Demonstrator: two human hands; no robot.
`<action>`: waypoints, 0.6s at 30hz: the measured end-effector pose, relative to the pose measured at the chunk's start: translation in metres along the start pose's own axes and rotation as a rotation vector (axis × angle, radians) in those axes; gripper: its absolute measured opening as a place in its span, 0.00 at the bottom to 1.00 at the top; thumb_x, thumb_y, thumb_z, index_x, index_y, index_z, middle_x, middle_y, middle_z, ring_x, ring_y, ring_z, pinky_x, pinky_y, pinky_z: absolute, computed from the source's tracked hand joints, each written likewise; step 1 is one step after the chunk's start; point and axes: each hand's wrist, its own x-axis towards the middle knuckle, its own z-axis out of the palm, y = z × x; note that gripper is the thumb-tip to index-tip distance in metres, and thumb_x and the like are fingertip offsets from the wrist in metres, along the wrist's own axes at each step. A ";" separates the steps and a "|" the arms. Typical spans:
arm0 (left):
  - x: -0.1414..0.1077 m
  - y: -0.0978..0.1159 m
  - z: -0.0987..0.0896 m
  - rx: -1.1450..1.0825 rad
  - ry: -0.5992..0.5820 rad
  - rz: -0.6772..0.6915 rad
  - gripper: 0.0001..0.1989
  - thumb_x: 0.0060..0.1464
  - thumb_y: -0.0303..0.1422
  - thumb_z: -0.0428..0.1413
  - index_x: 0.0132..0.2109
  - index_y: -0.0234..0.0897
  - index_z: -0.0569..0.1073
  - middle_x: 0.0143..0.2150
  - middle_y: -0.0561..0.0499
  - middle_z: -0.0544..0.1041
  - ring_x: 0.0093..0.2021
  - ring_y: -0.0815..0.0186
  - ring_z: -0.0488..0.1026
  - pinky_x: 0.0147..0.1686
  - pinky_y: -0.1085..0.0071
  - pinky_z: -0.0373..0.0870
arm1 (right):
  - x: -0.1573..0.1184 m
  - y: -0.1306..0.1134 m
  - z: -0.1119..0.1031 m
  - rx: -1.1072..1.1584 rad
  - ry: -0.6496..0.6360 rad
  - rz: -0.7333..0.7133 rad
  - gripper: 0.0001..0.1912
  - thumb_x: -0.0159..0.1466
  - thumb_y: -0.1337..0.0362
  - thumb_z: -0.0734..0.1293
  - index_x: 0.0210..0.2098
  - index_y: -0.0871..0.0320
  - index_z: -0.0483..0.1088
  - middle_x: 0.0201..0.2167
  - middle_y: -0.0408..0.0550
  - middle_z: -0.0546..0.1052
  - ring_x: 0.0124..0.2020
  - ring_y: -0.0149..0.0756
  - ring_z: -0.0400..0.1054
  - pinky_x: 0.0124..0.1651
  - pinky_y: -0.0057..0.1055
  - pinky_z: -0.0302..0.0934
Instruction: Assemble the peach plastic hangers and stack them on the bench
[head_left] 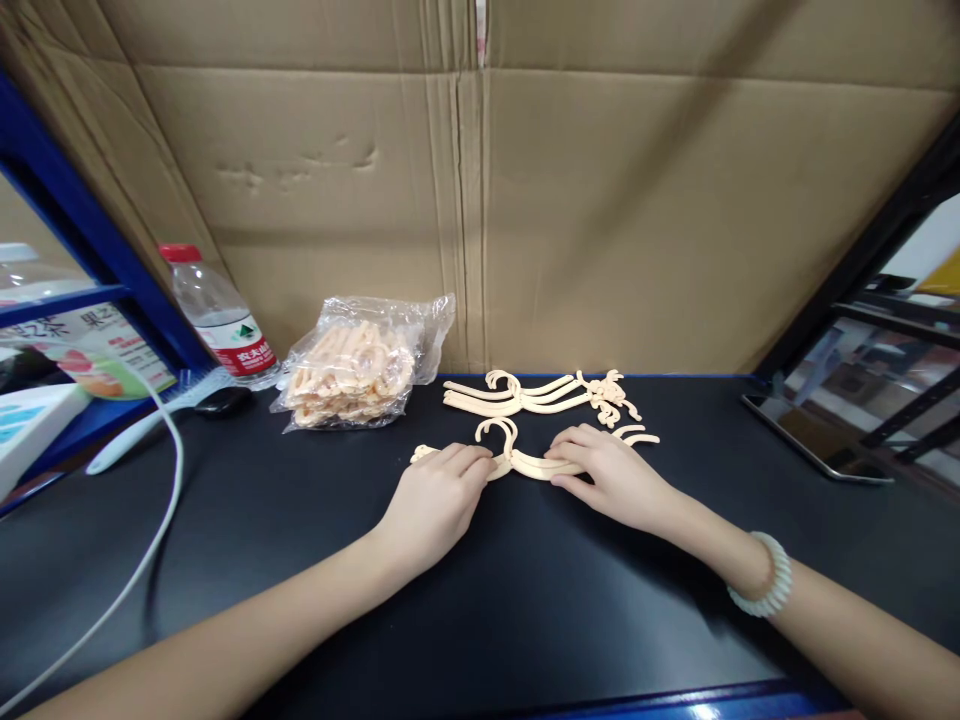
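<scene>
A cream folding clothes hanger [536,466] lies on the black tabletop in front of me, its hook pointing away. My left hand [439,500] is closed over the left arm of this hanger, covering most of it. On the other arm, the fingers of my right hand [611,472] are wrapped, thumb on the near side. Beyond my hands rests a group of similar hangers [491,402], arms spread. Small curved cream pieces [606,392] lie piled at their right end. More cream strips [637,438] stick out past my right hand.
A clear plastic bag [352,370] of cream hanger parts stands at the back left. Near it are a red-capped bottle [232,335], a pale-handled brush [150,425] and a white cable [169,500]. A flat dark device [810,440] lies at right. Cardboard [637,200] walls the back.
</scene>
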 end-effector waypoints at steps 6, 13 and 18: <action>0.002 -0.001 -0.003 -0.096 0.075 -0.027 0.11 0.59 0.25 0.47 0.45 0.36 0.72 0.46 0.47 0.76 0.44 0.61 0.73 0.42 0.65 0.71 | -0.001 -0.001 0.000 0.025 0.031 -0.004 0.10 0.66 0.62 0.63 0.45 0.56 0.71 0.42 0.51 0.73 0.43 0.42 0.66 0.45 0.40 0.64; 0.010 -0.038 -0.003 -0.240 0.220 -0.160 0.11 0.58 0.28 0.47 0.45 0.35 0.72 0.54 0.43 0.70 0.55 0.59 0.67 0.54 0.60 0.66 | 0.000 0.003 0.000 0.059 0.082 -0.022 0.10 0.67 0.64 0.61 0.45 0.57 0.70 0.43 0.52 0.74 0.45 0.44 0.66 0.47 0.42 0.63; 0.012 -0.057 0.004 -0.343 0.192 -0.215 0.13 0.58 0.27 0.44 0.45 0.35 0.71 0.50 0.44 0.73 0.53 0.60 0.69 0.55 0.60 0.66 | 0.001 0.005 0.000 0.116 0.117 -0.026 0.09 0.67 0.64 0.60 0.42 0.58 0.70 0.40 0.52 0.75 0.43 0.43 0.66 0.46 0.42 0.63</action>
